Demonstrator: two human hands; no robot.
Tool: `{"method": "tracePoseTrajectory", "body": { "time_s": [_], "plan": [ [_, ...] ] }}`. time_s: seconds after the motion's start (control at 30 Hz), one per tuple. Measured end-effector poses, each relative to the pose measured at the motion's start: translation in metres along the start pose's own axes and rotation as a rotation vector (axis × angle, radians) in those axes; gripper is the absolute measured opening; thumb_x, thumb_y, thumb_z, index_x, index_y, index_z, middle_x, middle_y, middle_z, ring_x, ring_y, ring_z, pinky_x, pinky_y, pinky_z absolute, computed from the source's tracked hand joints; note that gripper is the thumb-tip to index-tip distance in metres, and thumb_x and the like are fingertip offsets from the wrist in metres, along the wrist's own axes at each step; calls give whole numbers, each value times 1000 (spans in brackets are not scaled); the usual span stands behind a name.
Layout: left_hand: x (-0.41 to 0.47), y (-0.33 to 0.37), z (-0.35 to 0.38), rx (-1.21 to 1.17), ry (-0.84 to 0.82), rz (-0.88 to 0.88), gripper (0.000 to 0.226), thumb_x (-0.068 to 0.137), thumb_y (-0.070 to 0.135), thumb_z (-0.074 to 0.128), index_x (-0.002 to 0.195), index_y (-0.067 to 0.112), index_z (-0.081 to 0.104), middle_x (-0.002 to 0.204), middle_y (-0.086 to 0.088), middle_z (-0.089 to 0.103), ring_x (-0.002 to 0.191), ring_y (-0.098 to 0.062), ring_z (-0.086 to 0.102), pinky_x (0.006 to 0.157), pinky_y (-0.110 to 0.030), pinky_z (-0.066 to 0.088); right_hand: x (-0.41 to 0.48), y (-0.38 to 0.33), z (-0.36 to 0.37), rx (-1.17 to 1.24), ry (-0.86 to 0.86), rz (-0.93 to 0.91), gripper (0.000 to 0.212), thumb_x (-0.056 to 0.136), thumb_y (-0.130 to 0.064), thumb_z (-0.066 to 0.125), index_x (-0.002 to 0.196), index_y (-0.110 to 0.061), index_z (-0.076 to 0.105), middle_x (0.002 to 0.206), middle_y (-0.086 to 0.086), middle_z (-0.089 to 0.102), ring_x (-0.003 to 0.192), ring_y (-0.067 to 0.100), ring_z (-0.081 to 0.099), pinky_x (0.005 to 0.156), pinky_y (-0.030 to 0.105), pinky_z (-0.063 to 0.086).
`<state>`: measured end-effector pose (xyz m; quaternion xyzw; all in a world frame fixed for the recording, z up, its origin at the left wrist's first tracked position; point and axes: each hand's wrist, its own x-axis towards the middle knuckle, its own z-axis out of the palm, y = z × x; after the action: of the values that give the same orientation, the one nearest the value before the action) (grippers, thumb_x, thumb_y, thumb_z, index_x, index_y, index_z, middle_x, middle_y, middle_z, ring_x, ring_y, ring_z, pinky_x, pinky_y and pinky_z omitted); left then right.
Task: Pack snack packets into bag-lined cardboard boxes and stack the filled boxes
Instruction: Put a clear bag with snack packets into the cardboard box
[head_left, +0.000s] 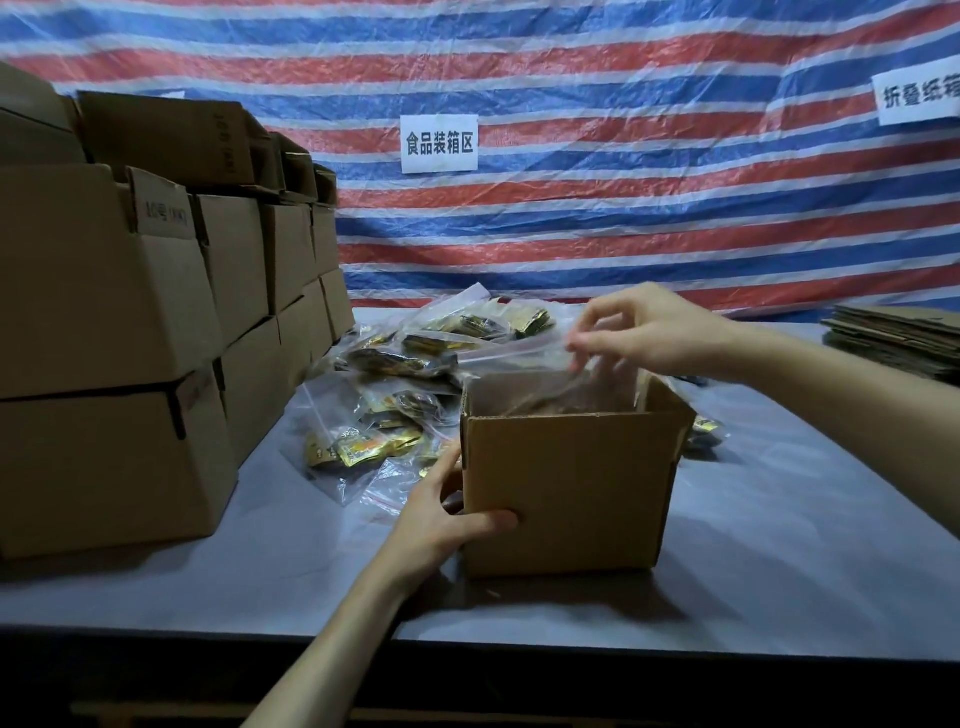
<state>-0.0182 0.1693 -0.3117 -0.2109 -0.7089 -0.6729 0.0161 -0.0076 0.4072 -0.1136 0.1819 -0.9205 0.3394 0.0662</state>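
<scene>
An open cardboard box (566, 488) stands on the grey table (779, 571) in front of me. My left hand (447, 514) grips its lower left corner, thumb on the front face. Above the box's opening, my right hand (639, 330) pinches the top edge of a clear plastic bag (524, 364) that hangs down into the box. Behind and left of the box lies a pile of clear zip bags holding gold and black snack packets (395, 395).
Closed cardboard boxes (109, 322) are stacked in rows along the table's left side. A stack of flattened cartons (898, 338) lies at the far right. A striped tarpaulin with paper signs hangs behind. The table's front edge runs just below the box.
</scene>
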Motion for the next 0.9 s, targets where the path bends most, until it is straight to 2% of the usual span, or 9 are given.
{"method": "tracePoseTrajectory", "body": {
  "time_s": [0.2,0.4,0.47,0.53,0.6,0.67,0.7,0.8,0.9],
  "plan": [
    [0,0,0,4,8,-5,94,49,32,89,136,22,55,116,11,74,102,-4,70,80,-12,52,-7,-2,-15,-47,-41,-14,13,102,-22,56,101,-14,66,94,-3,78,83,16,77,70,32,64],
    [0,-1,-1,15,4,-7,92,51,32,89,136,20,56,116,8,74,103,-6,70,81,-15,53,-4,0,-24,145,-149,80,19,104,-24,52,111,-9,61,94,8,77,86,27,77,73,42,65],
    [1,-2,-1,13,2,-11,91,51,31,89,135,20,56,115,8,74,102,-7,71,81,-15,53,-2,5,-23,175,-293,161,32,102,-30,54,109,0,60,89,8,74,81,18,75,65,30,62],
    [1,-2,-1,13,3,-11,90,52,31,89,135,20,57,116,6,74,103,-8,71,80,-15,53,-1,11,-19,167,-441,230,40,97,-39,55,92,1,60,77,2,65,69,9,66,61,20,54],
    [1,-2,-1,20,2,-2,90,52,31,89,135,20,57,116,6,74,103,-8,71,80,-15,53,2,17,-17,286,-489,253,34,99,-37,53,85,-8,63,85,1,73,76,10,70,64,22,55],
    [1,-2,-1,20,1,0,90,52,29,90,135,20,57,116,7,73,103,-7,71,81,-16,53,5,19,-18,418,-484,295,27,102,-32,53,91,-11,67,103,9,76,88,18,74,62,28,57],
    [1,-3,-2,18,2,-3,90,52,29,90,134,20,57,115,7,74,102,-7,71,81,-16,53,6,19,-18,415,-474,329,26,103,-29,53,92,-11,68,101,12,75,83,19,74,60,27,56],
    [1,-3,-1,18,-5,-6,88,52,29,90,133,23,57,115,9,73,102,-6,71,81,-16,54,11,19,-6,137,-378,388,22,102,-19,59,91,-7,73,78,5,68,58,10,63,50,20,49],
    [1,-3,-1,14,-5,-12,89,52,31,90,134,25,57,116,9,73,102,-6,71,81,-17,54,13,10,17,-273,-244,328,9,92,-13,72,94,-9,79,87,0,77,76,14,71,69,26,59]
  ]
}}
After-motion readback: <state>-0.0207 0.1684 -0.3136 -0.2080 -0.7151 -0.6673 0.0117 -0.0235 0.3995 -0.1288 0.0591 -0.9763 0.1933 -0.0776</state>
